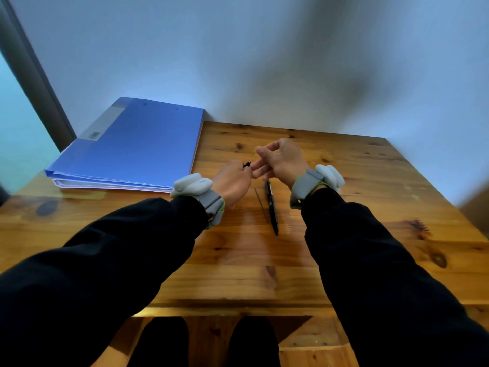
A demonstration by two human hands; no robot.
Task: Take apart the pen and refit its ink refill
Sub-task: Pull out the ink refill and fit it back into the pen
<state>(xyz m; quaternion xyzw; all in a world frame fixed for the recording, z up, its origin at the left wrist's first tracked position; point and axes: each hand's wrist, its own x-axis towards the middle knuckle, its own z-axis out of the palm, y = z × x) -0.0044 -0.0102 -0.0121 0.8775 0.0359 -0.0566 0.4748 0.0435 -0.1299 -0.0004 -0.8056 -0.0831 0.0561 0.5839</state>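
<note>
A black pen barrel (272,207) lies on the wooden table (344,234), pointing toward me, with a thin ink refill (260,201) lying just to its left. My left hand (234,182) is closed around a small black pen part (247,164) that sticks out between its fingertips. My right hand (280,160) hovers right beside it, above the far end of the barrel, fingers spread and loosely curled, holding nothing that I can see. Both wrists carry grey bands.
A blue ring binder (132,144) lies flat at the table's far left corner. A pale wall stands directly behind the table. The table's near edge (238,311) is below my forearms, with my legs under it.
</note>
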